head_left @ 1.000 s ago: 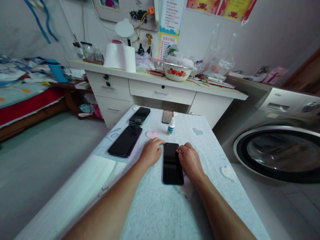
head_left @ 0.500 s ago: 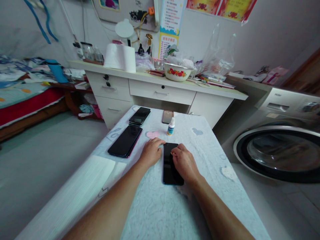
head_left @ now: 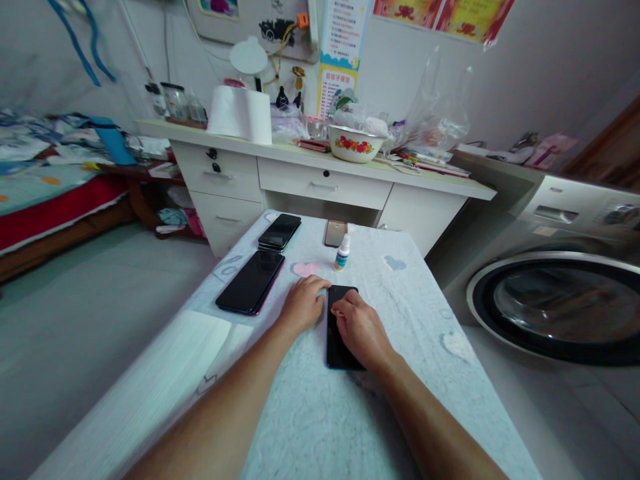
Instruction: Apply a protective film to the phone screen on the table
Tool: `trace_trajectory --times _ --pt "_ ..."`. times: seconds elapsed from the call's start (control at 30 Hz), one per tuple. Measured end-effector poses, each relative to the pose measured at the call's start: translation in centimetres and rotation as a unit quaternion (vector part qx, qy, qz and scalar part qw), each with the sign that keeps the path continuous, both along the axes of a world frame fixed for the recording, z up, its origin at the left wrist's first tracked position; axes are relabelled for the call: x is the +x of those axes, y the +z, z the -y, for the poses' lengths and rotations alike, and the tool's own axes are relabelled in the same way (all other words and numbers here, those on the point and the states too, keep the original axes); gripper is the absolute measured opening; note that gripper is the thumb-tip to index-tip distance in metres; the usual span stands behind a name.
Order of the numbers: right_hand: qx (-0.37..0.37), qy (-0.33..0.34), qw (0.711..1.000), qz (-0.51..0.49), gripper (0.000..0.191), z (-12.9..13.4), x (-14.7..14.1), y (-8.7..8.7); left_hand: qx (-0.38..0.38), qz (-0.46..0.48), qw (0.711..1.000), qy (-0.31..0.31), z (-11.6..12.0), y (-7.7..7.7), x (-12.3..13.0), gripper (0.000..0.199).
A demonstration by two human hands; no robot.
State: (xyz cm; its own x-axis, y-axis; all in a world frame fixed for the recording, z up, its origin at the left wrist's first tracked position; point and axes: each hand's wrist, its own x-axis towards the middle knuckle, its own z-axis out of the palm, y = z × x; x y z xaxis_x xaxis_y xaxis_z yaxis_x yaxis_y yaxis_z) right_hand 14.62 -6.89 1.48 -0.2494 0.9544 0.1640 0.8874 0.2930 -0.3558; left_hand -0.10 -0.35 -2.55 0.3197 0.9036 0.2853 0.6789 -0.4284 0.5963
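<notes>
Nearest, over the pale patterned cloth [head_left: 310, 420], a black phone [head_left: 336, 343], flat and screen up, in the same place as before. Compared with one second ago, right hand [head_left: 363, 327] shifted from the phone's right edge leftward across the screen, now covering much of its upper middle and right side and blocking a full view. Fingers curled in tight, tips too small and blurred to make out; cannot tell whether gripping anything. Left hand [head_left: 303, 303] unchanged, loosely spread and empty, with fingertips at the phone's upper left corner.

To the left, a pile of large dark phones [head_left: 250, 283] with a pink edge showing; just past it, a second phone stack [head_left: 280, 231]. Straight ahead beyond the hands, a small white bottle [head_left: 341, 256], upright, with a blue and yellow label. Behind that, a smaller brownish phone [head_left: 335, 233], flat near the far edge.

On the cloth, printed hearts in pink and grey. Farther off, a white desk [head_left: 287, 175] with drawers, bearing a flowered bowl [head_left: 354, 148] and a white paper roll [head_left: 258, 119]. To the right, a washing machine [head_left: 540, 220]; to the left, a bed [head_left: 55, 207]. Farthest, red and yellow posters [head_left: 470, 19] on the wall [head_left: 395, 73].
</notes>
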Motion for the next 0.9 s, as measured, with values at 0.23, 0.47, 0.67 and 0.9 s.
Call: trace_trajectory --times 0.23,0.47,0.67,0.9 --pt "0.026 -0.043 0.999 -0.008 0.023 -0.6 1.2 -0.5 0.005 -0.009 1.0 -0.004 0.0 0.0 -0.1 0.037" --pt "0.032 -0.087 0.996 0.006 0.022 -1.1 2.5 -0.6 0.003 -0.01 1.0 -0.006 -0.1 -0.2 -0.1 0.036" --pt "0.024 -0.112 0.993 0.012 0.022 -1.5 3.2 -0.8 0.006 -0.007 1.0 -0.006 -0.1 -0.2 -0.2 0.037" --pt "0.026 -0.124 0.992 0.0 0.022 -1.6 3.4 -0.7 0.006 -0.009 1.0 -0.006 0.0 -0.1 -0.2 0.036"
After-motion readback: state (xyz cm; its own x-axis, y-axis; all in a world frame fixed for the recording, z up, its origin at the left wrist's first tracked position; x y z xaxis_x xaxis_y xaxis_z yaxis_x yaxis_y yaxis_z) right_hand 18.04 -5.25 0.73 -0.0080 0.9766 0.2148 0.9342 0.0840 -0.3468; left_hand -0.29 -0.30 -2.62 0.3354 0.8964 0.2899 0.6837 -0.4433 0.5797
